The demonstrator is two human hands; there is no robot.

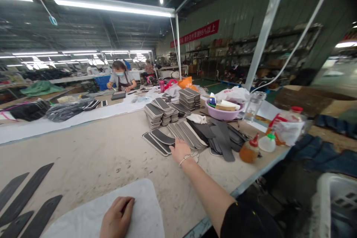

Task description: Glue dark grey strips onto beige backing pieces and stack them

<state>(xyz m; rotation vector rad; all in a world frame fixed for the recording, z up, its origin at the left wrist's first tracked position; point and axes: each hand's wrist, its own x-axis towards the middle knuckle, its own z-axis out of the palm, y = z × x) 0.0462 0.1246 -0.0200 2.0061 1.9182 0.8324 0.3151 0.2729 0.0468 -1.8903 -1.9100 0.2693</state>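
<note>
My right hand (pixel 180 151), with a bracelet at the wrist, reaches to a black strip with a pale edge (pixel 162 137); its fingers touch the strip's right end and look closed on it. Below that strip lies another like it. Just right is a fanned row of pale-edged pieces (pixel 186 134), with stacks of similar pieces (pixel 153 113) behind. My left hand (pixel 118 215) rests with curled fingers on a white sheet (pixel 147 200) at the near edge; nothing shows in it. Long dark strips (pixel 26 193) lie at the left.
Right of the stacks stand a purple basin (pixel 223 113), a glass jar (pixel 254 108), an orange glue bottle (pixel 249 150) and a white bottle with a green cap (pixel 267 142). A person (pixel 121 78) works across the table. A white basket (pixel 323 208) stands at lower right.
</note>
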